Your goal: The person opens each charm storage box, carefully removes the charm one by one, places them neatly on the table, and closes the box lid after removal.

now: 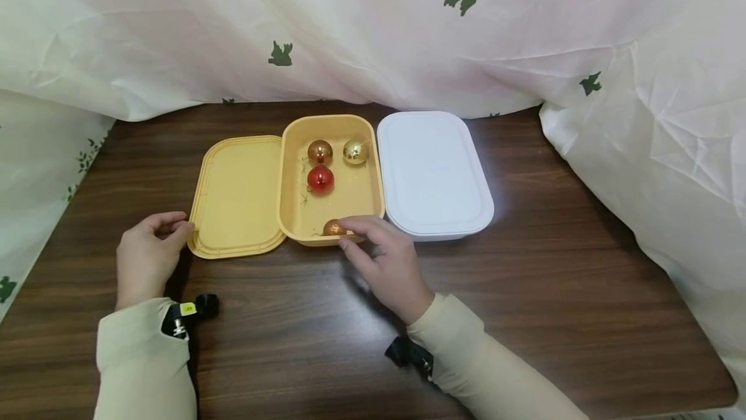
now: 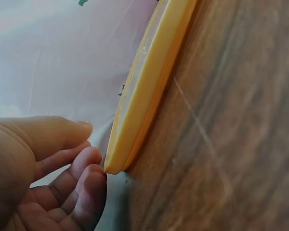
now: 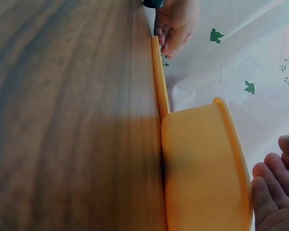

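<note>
A yellow box [image 1: 357,195] lies uncovered on the table. Inside are a copper bauble [image 1: 320,152], a gold bauble [image 1: 355,153], a red bauble [image 1: 320,179] and, against the near wall, an orange-gold bauble [image 1: 334,228]. My right hand [image 1: 389,263] hovers at the box's near rim, index fingertip beside the orange-gold bauble and thumb apart from it; nothing shows between them. To the left lies the yellow lid [image 1: 239,197], flat beside the box. My left hand [image 1: 148,255] is at its near left corner, fingers loosely bent, fingertips right at the lid's edge [image 2: 127,125].
A white lidded box [image 1: 436,174] stands against the yellow box's right side. Behind the dark wooden table [image 1: 553,316] hangs a pale cloth [image 1: 361,32] with green prints, which also runs along both sides. Each wrist wears a black camera strap [image 1: 410,354].
</note>
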A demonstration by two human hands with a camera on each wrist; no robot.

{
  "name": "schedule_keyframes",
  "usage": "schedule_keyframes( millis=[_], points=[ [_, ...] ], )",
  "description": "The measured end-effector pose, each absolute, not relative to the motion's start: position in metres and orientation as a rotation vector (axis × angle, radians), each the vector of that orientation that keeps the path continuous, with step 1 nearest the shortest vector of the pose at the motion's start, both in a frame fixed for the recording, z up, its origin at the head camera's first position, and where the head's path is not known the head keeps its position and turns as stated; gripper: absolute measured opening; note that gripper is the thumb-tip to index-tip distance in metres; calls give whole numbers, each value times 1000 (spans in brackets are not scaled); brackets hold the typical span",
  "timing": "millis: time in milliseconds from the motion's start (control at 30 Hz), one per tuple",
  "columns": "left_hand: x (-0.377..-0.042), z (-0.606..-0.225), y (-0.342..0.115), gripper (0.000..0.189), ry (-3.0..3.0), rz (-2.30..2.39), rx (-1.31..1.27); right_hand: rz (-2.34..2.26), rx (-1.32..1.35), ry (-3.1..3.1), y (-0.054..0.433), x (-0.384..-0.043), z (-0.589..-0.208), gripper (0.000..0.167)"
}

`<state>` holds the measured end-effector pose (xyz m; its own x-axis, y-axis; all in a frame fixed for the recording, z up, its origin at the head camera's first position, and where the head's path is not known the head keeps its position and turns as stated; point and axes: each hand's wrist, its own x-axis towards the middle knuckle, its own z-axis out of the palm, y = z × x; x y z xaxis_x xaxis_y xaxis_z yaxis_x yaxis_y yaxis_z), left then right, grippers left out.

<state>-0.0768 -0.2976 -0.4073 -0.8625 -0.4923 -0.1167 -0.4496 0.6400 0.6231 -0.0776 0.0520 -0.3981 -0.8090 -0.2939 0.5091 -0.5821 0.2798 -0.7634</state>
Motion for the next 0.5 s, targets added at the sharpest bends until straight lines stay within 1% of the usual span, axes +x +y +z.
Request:
schedule_keyframes(
  millis=[200, 367, 500],
  points=[
    [-76, -402, -287, 42, -2671, -1115, 764, 1508, 799, -2286, 53, -77, -398, 24],
    [-77, -399, -268, 38, -2516, -1353, 617, 1508, 793, -2293, 52, -77, -398, 25],
    [-78, -395, -248, 33, -2427, -1441, 514, 1514, 786, -2299, 52, -76, -396, 25]
  ],
)
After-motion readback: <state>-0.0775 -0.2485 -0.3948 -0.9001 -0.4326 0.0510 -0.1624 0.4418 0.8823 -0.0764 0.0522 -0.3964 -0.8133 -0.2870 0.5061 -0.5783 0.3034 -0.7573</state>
